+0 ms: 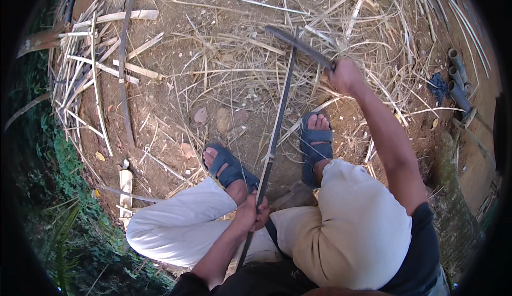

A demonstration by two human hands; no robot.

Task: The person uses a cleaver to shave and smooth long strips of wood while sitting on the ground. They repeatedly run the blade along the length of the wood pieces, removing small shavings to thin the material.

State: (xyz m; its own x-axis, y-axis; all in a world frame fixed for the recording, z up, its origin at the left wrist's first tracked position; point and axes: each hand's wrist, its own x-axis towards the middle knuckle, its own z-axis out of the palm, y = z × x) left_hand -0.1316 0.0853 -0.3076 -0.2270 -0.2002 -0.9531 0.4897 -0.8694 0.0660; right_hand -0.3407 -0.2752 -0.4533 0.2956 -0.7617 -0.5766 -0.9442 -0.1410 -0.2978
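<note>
A long, narrow dark bamboo strip (279, 117) runs from my lap up across the ground between my sandalled feet. My left hand (252, 214) is closed around its lower part, near my thigh. In my right hand (346, 77) is the handle of a machete (300, 44), held out ahead and to the right. Its dark, slightly curved blade points up and left and crosses the far end of the strip. Whether blade and strip touch there, I cannot tell.
Thin pale shavings (240, 50) cover much of the ground ahead. Split bamboo pieces (80, 82) are heaped at the left, near a long dark strip (124, 77) and green plants (64, 173). Bamboo tubes (457, 90) and a dark blue cloth-like bundle (438, 87) lie at the right.
</note>
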